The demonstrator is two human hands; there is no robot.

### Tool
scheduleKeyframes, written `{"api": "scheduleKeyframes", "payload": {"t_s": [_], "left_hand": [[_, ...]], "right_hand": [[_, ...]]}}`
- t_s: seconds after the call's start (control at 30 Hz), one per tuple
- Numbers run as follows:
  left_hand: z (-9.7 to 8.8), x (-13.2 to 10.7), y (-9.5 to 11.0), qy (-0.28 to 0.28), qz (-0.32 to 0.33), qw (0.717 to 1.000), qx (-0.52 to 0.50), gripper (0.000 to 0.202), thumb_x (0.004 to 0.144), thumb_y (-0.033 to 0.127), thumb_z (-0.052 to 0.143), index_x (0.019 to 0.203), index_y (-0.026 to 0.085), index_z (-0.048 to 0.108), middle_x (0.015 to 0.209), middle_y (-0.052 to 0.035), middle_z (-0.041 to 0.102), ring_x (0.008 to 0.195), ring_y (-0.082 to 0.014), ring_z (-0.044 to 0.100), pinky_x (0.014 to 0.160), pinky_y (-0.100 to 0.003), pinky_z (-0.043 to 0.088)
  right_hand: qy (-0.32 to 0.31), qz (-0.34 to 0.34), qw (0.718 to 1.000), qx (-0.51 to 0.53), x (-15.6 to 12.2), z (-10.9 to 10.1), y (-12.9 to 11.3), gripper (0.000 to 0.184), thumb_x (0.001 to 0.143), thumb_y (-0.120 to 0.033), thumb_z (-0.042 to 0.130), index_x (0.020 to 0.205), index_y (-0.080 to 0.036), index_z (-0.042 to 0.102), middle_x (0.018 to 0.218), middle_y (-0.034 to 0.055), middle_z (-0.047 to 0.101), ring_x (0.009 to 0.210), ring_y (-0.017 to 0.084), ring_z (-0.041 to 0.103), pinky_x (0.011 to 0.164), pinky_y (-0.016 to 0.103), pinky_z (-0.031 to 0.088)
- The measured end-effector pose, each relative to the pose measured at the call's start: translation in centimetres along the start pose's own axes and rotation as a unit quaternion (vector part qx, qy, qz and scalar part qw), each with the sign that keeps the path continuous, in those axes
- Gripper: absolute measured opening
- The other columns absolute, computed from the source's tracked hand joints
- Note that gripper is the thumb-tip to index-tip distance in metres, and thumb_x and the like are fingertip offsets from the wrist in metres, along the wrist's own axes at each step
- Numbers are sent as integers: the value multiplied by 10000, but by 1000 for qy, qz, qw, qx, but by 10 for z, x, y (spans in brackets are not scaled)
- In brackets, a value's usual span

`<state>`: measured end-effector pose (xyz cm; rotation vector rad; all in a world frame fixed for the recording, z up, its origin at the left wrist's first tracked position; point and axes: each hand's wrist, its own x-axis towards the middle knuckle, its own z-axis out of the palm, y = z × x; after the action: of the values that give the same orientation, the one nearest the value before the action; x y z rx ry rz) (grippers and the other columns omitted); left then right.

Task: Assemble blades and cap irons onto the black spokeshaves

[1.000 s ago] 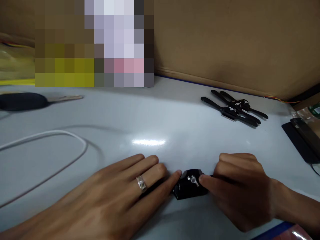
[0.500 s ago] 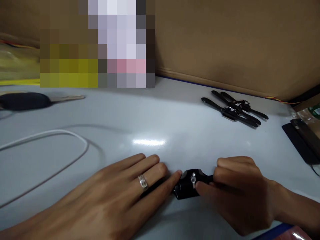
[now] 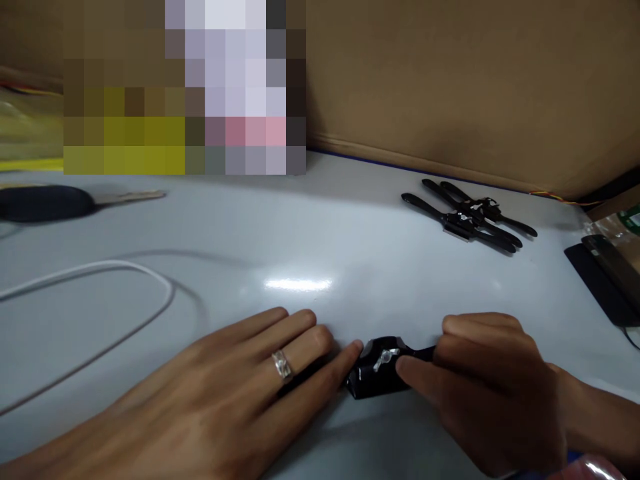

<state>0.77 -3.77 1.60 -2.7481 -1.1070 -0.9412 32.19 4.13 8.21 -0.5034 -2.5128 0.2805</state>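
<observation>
A black spokeshave (image 3: 373, 383) lies across the lower middle of the white table, with a silver wing screw (image 3: 387, 359) on its body. My left hand (image 3: 235, 393), a ring on one finger, covers the left handle; its fingers curl over it and a fingertip presses the body's left end. My right hand (image 3: 493, 380) is closed around the right handle, which shows only as a short piece. Its thumb tip touches the right side of the wing screw. Behind, several more black spokeshaves (image 3: 457, 223) lie overlapping at the back right.
A key with a black head (image 3: 45, 203) lies at the left. A white cable (image 3: 167, 287) loops over the table nearby. Dark flat objects (image 3: 600, 280) sit at the right edge. A brown cardboard wall (image 3: 450, 80) stands behind, and a pixelated patch hides the upper left.
The wing screw has turned from nearly upright to slanting up to the right. My right hand has shifted slightly right, while my left hand stays almost in place.
</observation>
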Motion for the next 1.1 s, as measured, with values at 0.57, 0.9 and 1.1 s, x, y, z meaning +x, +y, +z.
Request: {"api": "scheduleKeyframes", "payload": {"t_s": [0.57, 0.9, 1.1], "left_hand": [[1, -1, 0, 7, -13, 1000, -6, 538, 1230, 51, 523, 1656, 235, 797, 1138, -63, 814, 1046, -261, 792, 1009, -424, 749], [4, 0, -2, 6, 0, 1000, -4, 496, 1265, 41, 561, 1654, 198, 825, 1127, -58, 761, 1035, -252, 764, 985, -414, 694], [0, -2, -1, 4, 2, 1000, -2, 456, 1274, 52, 566, 1619, 192, 829, 1137, -68, 767, 1024, -251, 758, 956, -406, 696]], "right_hand": [[-10, -32, 999, -9, -8, 3, 5, 304, 1146, -51, 668, 1347, -188, 850, 725, -107, 525, 566, 154, 366, 542, 385, 277], [21, -65, 998, 13, 2, 3, 12, 408, 1126, 17, 591, 807, -210, 704, 708, -93, 401, 579, 130, 229, 534, 359, 223], [-46, -47, 998, -11, -4, -5, 11, 346, 1149, -30, 576, 1267, -167, 872, 712, -104, 519, 574, 142, 365, 555, 372, 258]]}}
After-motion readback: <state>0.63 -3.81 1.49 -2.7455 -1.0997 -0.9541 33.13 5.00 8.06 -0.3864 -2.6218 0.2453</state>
